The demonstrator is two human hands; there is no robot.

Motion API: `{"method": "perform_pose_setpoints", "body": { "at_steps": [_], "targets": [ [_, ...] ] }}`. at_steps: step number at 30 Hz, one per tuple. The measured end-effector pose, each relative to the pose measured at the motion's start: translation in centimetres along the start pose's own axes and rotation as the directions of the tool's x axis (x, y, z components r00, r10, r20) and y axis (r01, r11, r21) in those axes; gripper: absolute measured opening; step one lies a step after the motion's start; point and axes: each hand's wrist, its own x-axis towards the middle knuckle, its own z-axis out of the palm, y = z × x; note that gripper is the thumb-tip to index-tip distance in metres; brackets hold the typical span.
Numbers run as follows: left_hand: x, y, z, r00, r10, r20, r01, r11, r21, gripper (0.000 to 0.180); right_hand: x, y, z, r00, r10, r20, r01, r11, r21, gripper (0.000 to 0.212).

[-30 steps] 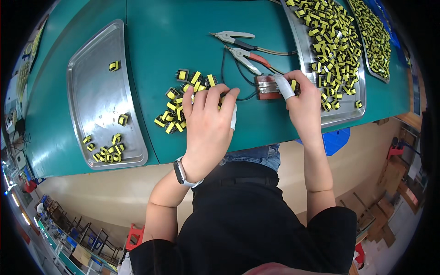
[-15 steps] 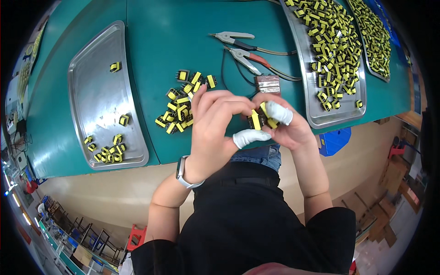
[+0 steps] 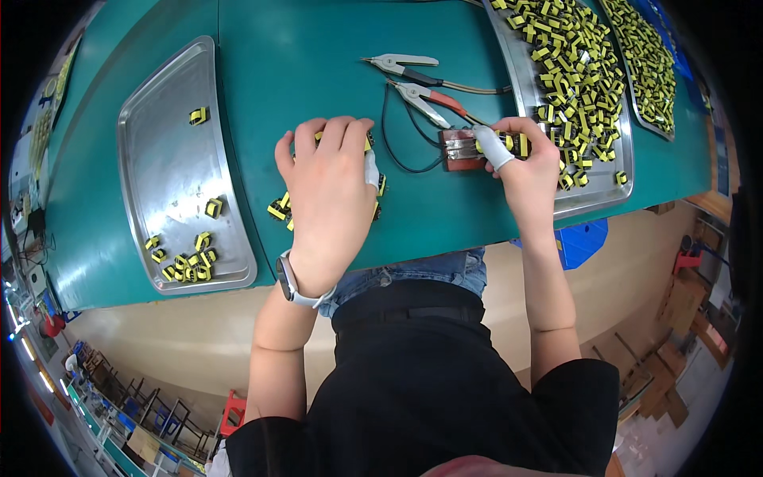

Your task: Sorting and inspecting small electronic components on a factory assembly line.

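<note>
My left hand [image 3: 330, 195] is palm down over a loose pile of small yellow-and-black transformers [image 3: 278, 208] on the green table. Its fingers are spread and curved, with a white cot on the thumb; what lies under the palm is hidden. My right hand [image 3: 531, 171], also with a cot on its thumb, grips a short row of small transformers [image 3: 522, 145] between thumb and fingers. The row's left end is at a reddish-brown block [image 3: 461, 164] with metal strips on top; whether the pins touch the strips I cannot tell.
Two clip leads [image 3: 417, 97] lie behind the block, with cables running right. A metal tray [image 3: 163, 159] with a few transformers stands at left. The right tray [image 3: 568, 207] is heaped with them, and another full tray [image 3: 648, 79] stands beyond it.
My hands have moved apart. The left has gone left over the pile; the right has carried transformers right and away from me to the block.
</note>
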Motion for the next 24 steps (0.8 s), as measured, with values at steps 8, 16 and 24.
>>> {"method": "perform_pose_setpoints", "body": {
  "at_steps": [8, 16, 24],
  "targets": [
    [1.3, -0.5, -0.4, 0.998, 0.010, 0.056, -0.013, 0.998, 0.063, 0.032, 0.1, -0.1, -0.5, 0.997, 0.013, 0.071, -0.006, 0.995, -0.099, 0.021],
    [0.1, 0.8, -2.7, 0.999, 0.039, -0.016, -0.042, 0.936, -0.350, 0.028, 0.1, -0.2, -0.6, 0.998, -0.063, 0.032, 0.065, 0.996, -0.067, 0.020],
    [-0.7, 0.5, -2.3, 0.996, 0.056, -0.073, -0.083, 0.888, -0.453, 0.030, -0.1, -0.7, -0.9, 0.988, 0.057, 0.143, -0.057, 0.998, -0.005, 0.022]
  ]
}}
